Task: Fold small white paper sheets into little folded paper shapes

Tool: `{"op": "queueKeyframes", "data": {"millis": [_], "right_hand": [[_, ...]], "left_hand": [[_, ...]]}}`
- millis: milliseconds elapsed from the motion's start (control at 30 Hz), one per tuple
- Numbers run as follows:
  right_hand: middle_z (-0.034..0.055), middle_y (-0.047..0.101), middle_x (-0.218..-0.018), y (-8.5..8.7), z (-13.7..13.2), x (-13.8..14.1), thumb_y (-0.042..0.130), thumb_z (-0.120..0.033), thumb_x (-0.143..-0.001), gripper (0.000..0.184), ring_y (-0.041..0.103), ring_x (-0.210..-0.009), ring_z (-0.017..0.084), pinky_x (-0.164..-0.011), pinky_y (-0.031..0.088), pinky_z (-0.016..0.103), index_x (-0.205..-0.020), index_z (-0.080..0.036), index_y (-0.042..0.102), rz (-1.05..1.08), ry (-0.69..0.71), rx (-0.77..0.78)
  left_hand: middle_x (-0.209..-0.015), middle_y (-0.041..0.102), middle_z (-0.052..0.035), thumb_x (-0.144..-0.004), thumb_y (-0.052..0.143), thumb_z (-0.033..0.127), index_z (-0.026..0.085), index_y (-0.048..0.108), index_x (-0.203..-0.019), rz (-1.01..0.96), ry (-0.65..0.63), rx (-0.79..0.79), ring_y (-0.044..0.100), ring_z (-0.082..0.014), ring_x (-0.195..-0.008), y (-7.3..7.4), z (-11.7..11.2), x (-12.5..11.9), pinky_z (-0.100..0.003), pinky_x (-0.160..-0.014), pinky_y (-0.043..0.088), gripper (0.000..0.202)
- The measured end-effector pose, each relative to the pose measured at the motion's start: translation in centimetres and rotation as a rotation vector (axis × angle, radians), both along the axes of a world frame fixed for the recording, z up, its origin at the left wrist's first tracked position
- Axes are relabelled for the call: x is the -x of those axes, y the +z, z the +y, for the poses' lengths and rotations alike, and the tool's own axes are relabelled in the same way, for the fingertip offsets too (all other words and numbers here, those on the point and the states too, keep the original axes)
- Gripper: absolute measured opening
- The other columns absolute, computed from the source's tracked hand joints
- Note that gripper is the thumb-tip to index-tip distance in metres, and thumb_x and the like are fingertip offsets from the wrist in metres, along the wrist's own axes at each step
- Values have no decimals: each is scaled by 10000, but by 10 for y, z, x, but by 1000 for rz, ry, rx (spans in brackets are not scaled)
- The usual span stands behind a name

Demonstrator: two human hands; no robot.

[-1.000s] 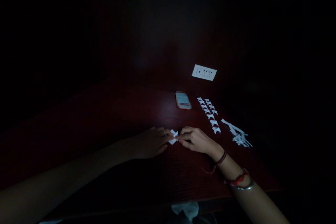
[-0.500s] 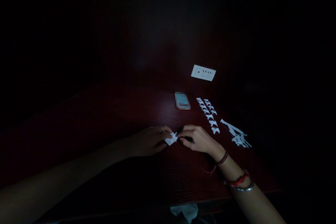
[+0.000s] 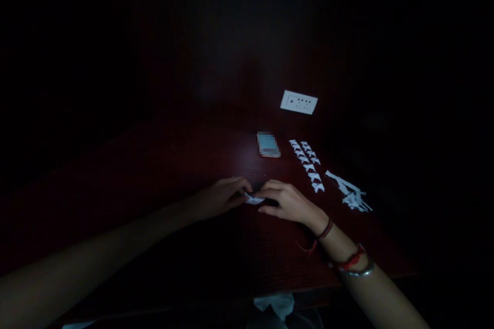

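A small piece of folded white paper (image 3: 253,199) is between my two hands, low over the dark red table (image 3: 247,247). My left hand (image 3: 226,198) pinches its left end between thumb and fingers. From the right, my right hand (image 3: 283,201) holds the paper's other end with its fingertips, the thumb a little lower. Part of the paper is hidden by the fingers. Beyond my right hand lie two rows of small folded white paper pieces (image 3: 309,168).
Right of the rows is a loose pile of white paper strips (image 3: 353,198). A phone-like flat object (image 3: 268,145), blurred out, rests farther back. On the back wall is a white socket plate (image 3: 299,102). Something pale (image 3: 276,304) shows below the table's front edge.
The paper was flatter and showed more of its face; now it appears narrower, tipped between the fingers. My right hand has come in onto the paper. The view has shifted slightly.
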State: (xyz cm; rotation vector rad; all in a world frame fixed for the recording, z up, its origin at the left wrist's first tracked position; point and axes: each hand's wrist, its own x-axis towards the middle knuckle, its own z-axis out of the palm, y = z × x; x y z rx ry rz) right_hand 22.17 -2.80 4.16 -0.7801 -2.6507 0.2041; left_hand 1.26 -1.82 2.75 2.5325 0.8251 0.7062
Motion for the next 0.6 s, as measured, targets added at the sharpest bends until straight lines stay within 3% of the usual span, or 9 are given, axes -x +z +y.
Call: {"op": "queueKeyframes", "data": {"millis": [133,267,333,400,500,600], "right_hand": [[29,565,-802,-1,1,5,467,-236,-762,221,504,-714,107,-671,392,225,-949,-167,563,210,-87,110],[-7,548,-661,-8,6,9,523,-277,-713,302,493,-569,86,-539,393,199,-989,-158,509,477,-239,410],[-29,522,-582,-13,9,9,524,-284,-706,332,478,-494,76,-477,380,186,-1005,-147,482,498,-293,583],[-41,508,-533,-16,11,8,531,-282,-697,333,466,-444,69,-452,369,181,-997,-145,484,435,-340,650],[-37,521,-537,-18,12,5,550,-276,-681,325,467,-444,64,-474,364,183,-982,-156,513,304,-381,544],[-22,528,-571,-13,10,0,555,-274,-683,303,472,-494,70,-491,351,183,-965,-162,550,166,-370,388]], "left_hand": [[-856,541,2,-814,411,294,192,421,-935,-188,45,221,539,-120,-742,5,-2,-2,-240,-652,412,159],[-991,499,-44,-851,300,332,197,329,-1083,-305,161,305,547,-117,-715,4,-1,-4,-237,-591,432,270],[-1027,476,-57,-848,305,337,198,304,-1133,-229,240,200,540,-119,-706,2,-2,-3,-266,-624,430,317],[-1052,458,-58,-830,363,314,196,349,-1124,-90,252,21,523,-138,-779,0,-3,-3,-300,-710,405,317],[-1060,464,-43,-822,390,241,203,436,-1075,117,120,-188,471,-167,-915,-2,-8,-3,-312,-796,350,260],[-1066,491,-22,-841,360,210,221,470,-1059,246,-15,-275,470,-158,-932,-3,-12,-3,-308,-818,325,245]]}}
